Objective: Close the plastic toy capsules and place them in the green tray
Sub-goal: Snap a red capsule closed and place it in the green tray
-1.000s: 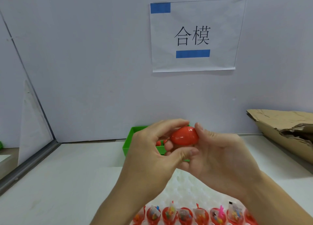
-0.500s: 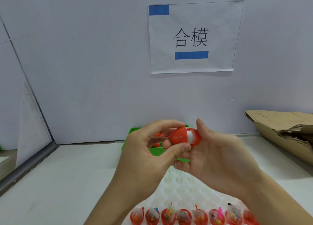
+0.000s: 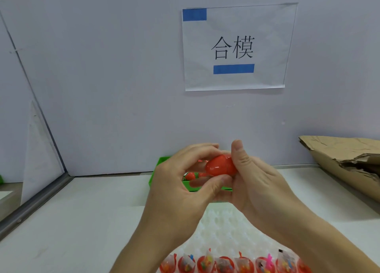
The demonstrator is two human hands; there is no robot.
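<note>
Landmark: the green tray (image 3: pixel 155 175), up against the back wall, mostly hidden by the hands.
Capsule in hand: a red capsule (image 3: pixel 221 165), looking closed, is held up in front of the tray's right part, off the table.
Left hand (image 3: pixel 181 192): fingers over the capsule's top, thumb under it, pinching its left end.
Right hand (image 3: pixel 259 182): thumb upright against the capsule's right end, fingers curled beneath, holding it too.
Tray contents: one small red capsule (image 3: pixel 190 176) shows through the gap in the left fingers; the rest I cannot tell.
Nearer than the tray: a white dimpled holder (image 3: pixel 226 227), with a row of open red halves (image 3: pixel 224 264) stuffed with little toy packets along the bottom edge.
Right of the tray: crumpled cardboard (image 3: pixel 345 161) at the table's far side.
Left of the tray: bare white tabletop (image 3: pixel 82 215) out to a metal rail (image 3: pixel 35 200).
</note>
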